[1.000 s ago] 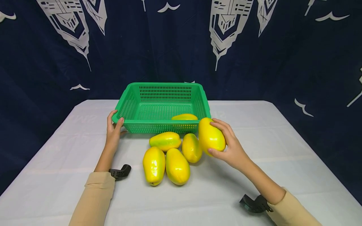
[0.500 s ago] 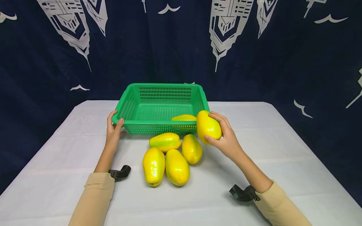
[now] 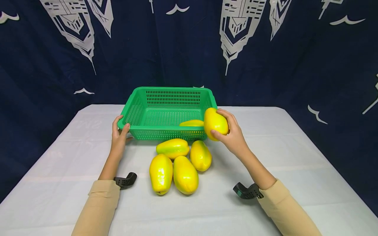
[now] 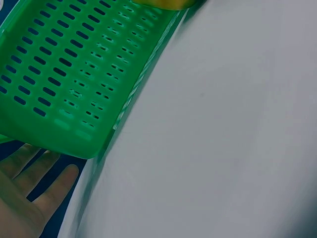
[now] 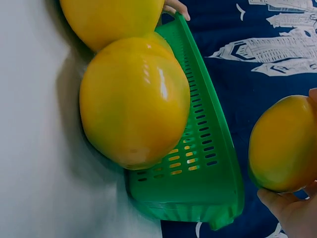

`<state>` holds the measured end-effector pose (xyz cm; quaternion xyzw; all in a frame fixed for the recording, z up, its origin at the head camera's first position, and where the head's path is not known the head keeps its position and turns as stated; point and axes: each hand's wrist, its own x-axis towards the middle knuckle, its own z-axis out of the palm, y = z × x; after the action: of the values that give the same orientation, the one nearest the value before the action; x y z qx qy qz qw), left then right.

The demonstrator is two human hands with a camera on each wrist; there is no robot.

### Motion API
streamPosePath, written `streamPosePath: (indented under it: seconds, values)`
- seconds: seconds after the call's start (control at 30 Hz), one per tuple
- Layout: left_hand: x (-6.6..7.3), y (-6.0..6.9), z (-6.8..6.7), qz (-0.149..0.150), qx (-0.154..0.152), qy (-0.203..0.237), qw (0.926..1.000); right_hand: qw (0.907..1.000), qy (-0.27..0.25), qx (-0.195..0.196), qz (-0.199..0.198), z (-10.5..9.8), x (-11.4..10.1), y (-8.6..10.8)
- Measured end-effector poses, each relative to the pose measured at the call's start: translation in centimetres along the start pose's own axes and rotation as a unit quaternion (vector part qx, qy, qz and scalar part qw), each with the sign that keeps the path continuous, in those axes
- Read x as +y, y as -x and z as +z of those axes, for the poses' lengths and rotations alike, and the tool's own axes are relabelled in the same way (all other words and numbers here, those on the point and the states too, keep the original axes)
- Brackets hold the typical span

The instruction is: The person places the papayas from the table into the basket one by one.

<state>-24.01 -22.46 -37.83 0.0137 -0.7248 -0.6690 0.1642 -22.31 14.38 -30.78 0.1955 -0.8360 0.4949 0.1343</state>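
Note:
My right hand (image 3: 234, 136) grips a yellow papaya (image 3: 215, 122) at the near right corner of a green slotted basket (image 3: 153, 133). In the right wrist view this held papaya (image 5: 285, 144) is off the table, beside the basket rim, with fingertips and thumb around it. My left hand (image 3: 118, 141) holds the basket's near left corner, thumb by the front rim; the left wrist view shows its fingers (image 4: 54, 191) at that corner. One papaya (image 3: 191, 123) lies inside the basket, partly hidden by the front wall.
Several loose papayas lie close together before the basket: one sideways (image 3: 172, 148), one at the right (image 3: 200, 155), two nearer (image 3: 160, 173). All stand on a white-covered table (image 3: 59, 183). A dark blue patterned curtain (image 3: 183, 49) hangs behind.
My right hand has carried the papaya forward and slightly left, from beside the loose papayas up to the basket's right rim. The left hand and basket stay in place.

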Motion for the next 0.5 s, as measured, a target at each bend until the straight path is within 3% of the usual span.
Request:
streamPosePath:
  seconds: [0.5]
  values:
    - [0.1, -0.2, -0.1, -0.008, -0.004, 0.001, 1.0000, 0.9994, -0.014, -0.011, 0.030, 0.7, 0.7, -2.5]
